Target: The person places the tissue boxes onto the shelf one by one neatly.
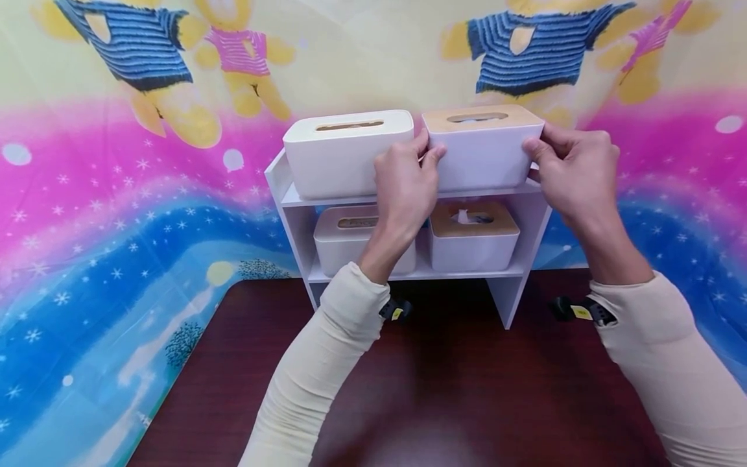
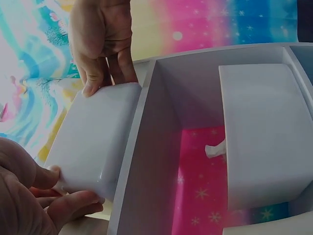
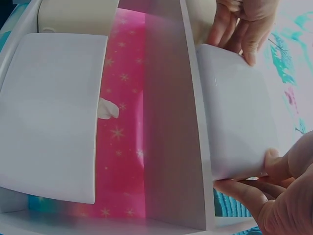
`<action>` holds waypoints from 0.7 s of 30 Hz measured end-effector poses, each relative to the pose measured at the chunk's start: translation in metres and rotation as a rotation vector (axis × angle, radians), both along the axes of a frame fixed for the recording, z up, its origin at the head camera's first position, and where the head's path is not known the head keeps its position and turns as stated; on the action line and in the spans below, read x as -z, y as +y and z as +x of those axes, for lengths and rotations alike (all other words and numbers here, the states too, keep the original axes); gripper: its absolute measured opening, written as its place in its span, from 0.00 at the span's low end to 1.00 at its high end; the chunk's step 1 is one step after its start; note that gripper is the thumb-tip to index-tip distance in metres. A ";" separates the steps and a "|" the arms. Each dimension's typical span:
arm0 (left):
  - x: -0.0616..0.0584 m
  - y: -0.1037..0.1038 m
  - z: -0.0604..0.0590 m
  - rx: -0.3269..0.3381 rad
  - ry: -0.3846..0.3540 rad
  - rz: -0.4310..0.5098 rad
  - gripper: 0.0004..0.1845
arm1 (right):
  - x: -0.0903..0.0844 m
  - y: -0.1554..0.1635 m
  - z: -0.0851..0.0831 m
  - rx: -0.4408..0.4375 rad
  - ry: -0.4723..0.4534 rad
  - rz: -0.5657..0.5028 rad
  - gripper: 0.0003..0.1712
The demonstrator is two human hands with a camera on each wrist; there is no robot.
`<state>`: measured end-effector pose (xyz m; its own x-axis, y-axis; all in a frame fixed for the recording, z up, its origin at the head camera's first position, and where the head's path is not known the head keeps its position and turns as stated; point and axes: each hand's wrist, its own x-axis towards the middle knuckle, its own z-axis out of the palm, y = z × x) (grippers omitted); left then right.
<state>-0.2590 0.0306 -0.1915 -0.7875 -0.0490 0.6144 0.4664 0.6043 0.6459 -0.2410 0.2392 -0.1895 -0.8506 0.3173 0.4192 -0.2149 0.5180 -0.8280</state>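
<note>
Head view first, from the left: a bright cloth backdrop (image 1: pixel 117 214) fills the wall, pink and blue with white stars, and cartoon bears in striped shirts run along its top. A dark reddish-brown table (image 1: pixel 443 402) lies under my arms, and a small white two-tier shelf (image 1: pixel 528 259) stands at its far edge against the cloth. On the top tier, at the left, sits an all-white tissue box (image 1: pixel 344 155). Just right of it, almost touching, is the wood-lidded tissue box (image 1: pixel 481 146) that I hold, resting on the top tier's right half. My left hand (image 1: pixel 405 181) grips its left end, thumb on the front face and fingers tucked into the narrow gap between the two boxes. My right hand (image 1: pixel 574 172) clamps its right end, thumb on the front and fingers curled round the side. On the lower tier stand a second white box (image 1: pixel 344 243), partly hidden by my left wrist, and a second wood-lidded box (image 1: pixel 473 237) with a tissue poking from its slot. Cream sleeves (image 1: pixel 315 376) cover both forearms.
</note>
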 end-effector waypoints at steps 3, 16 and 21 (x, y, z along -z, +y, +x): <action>0.000 0.002 -0.001 -0.011 0.012 -0.019 0.21 | 0.000 -0.001 -0.002 0.021 0.006 -0.002 0.25; -0.003 0.010 -0.002 0.028 -0.063 -0.104 0.38 | -0.007 -0.003 -0.006 0.057 -0.057 0.034 0.29; -0.005 0.005 0.011 0.096 -0.074 -0.093 0.45 | -0.006 -0.001 0.007 0.007 -0.057 0.060 0.40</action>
<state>-0.2484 0.0352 -0.1869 -0.8291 0.0836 0.5528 0.4783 0.6182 0.6238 -0.2339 0.2378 -0.1832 -0.8714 0.2989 0.3890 -0.1650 0.5681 -0.8062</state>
